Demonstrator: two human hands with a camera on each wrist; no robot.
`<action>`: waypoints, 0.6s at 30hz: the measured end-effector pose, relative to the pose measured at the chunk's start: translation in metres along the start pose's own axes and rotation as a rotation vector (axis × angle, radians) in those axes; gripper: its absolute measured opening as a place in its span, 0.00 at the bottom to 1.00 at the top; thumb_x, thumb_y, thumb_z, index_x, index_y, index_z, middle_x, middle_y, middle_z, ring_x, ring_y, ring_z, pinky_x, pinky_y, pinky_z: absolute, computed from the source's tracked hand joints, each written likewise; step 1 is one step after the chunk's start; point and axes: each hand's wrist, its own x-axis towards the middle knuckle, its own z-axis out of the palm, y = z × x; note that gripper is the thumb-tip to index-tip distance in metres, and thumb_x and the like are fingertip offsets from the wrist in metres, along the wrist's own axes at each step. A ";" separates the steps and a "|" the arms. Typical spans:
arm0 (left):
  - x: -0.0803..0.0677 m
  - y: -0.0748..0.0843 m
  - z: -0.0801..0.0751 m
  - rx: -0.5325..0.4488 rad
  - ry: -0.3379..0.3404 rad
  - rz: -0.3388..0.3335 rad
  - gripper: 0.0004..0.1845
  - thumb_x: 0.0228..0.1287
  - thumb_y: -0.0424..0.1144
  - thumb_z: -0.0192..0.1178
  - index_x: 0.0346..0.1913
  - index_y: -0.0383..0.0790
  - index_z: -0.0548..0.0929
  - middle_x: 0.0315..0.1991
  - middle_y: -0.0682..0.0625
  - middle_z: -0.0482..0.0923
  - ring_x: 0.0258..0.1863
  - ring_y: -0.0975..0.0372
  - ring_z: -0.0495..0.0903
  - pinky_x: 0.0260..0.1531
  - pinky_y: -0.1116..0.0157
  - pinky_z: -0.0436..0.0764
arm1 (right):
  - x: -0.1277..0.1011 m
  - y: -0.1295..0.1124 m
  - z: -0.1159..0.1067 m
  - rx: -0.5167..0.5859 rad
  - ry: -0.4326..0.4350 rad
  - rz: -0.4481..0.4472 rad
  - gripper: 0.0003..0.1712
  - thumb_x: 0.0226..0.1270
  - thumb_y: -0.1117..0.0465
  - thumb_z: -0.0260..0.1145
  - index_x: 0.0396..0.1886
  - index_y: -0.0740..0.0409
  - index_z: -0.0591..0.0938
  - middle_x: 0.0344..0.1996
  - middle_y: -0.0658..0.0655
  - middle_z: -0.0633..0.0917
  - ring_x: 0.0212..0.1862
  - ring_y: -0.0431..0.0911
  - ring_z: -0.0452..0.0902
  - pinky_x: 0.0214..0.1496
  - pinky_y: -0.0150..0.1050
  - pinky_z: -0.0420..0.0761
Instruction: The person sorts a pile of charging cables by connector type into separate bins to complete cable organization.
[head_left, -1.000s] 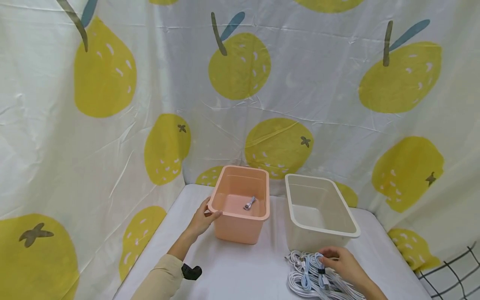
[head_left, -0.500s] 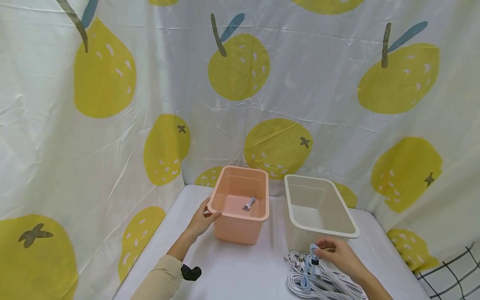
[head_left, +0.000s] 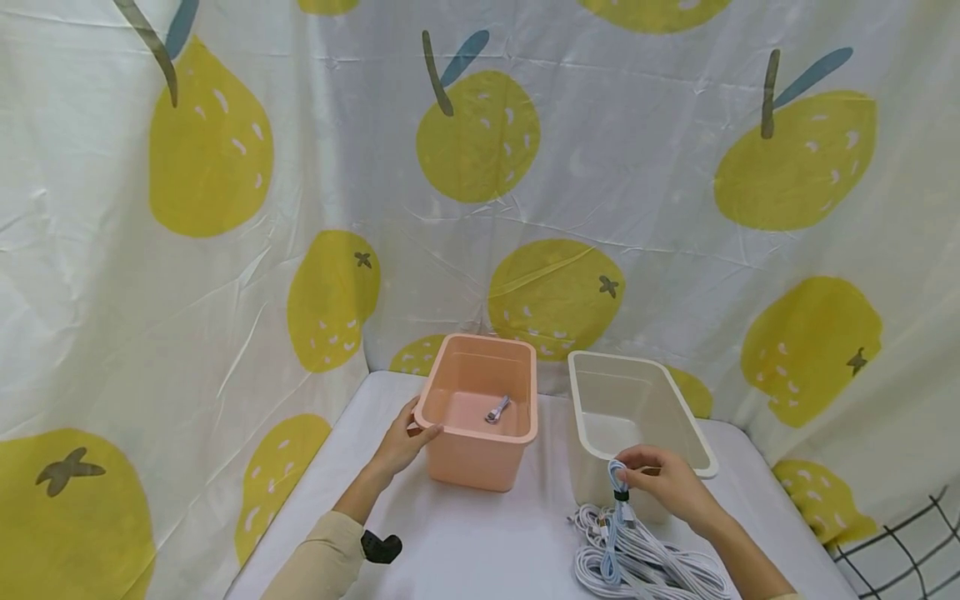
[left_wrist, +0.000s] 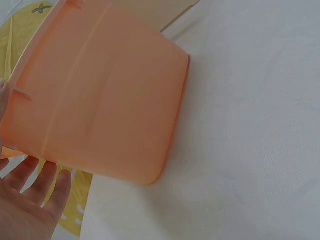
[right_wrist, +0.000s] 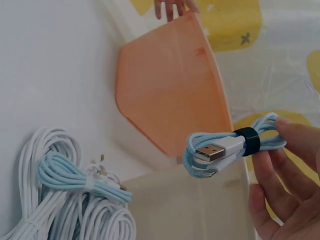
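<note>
My right hand [head_left: 671,483] pinches a coiled light-blue USB cable [right_wrist: 215,150] by one end of its loop. A black strap binds the coil, and the right wrist view shows its metal USB plug. This cable hangs in front of the cream bin, above a pile of bundled white cables [head_left: 652,571]. A second light-blue cable [right_wrist: 62,175] lies on that pile. My left hand [head_left: 401,442] holds the near left corner of the pink bin [head_left: 480,458] by its rim. Inside the pink bin lies a small bundled cable [head_left: 498,409].
The cream bin [head_left: 573,417] stands right of the pink one, a narrow gap between them. Both rest on a white-covered table [head_left: 450,550]. A lemon-print curtain [head_left: 420,275] hangs behind and at the sides. A black wire grid [head_left: 907,542] shows at the lower right.
My right hand has lifted the light-blue cable off the pile, moving it up and slightly left. The left hand and both bins stay in place.
</note>
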 end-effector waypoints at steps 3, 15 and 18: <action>-0.001 -0.001 0.000 -0.004 0.001 -0.006 0.44 0.71 0.46 0.69 0.81 0.39 0.57 0.65 0.38 0.73 0.61 0.45 0.77 0.56 0.48 0.79 | 0.008 -0.007 0.000 -0.023 0.022 -0.008 0.15 0.70 0.62 0.72 0.52 0.66 0.85 0.39 0.58 0.88 0.38 0.49 0.85 0.42 0.38 0.81; 0.001 -0.002 -0.001 0.008 0.001 0.013 0.45 0.70 0.46 0.69 0.81 0.35 0.57 0.63 0.35 0.74 0.58 0.45 0.79 0.55 0.49 0.80 | 0.040 -0.028 -0.002 -0.065 0.078 -0.023 0.18 0.70 0.62 0.73 0.54 0.67 0.85 0.42 0.59 0.88 0.41 0.51 0.84 0.42 0.41 0.83; 0.001 -0.001 -0.001 -0.003 0.004 0.007 0.46 0.70 0.46 0.70 0.81 0.37 0.57 0.63 0.37 0.75 0.58 0.47 0.79 0.55 0.50 0.80 | 0.050 -0.035 -0.003 -0.078 0.078 -0.009 0.19 0.71 0.60 0.72 0.56 0.66 0.85 0.43 0.59 0.88 0.42 0.51 0.84 0.43 0.43 0.80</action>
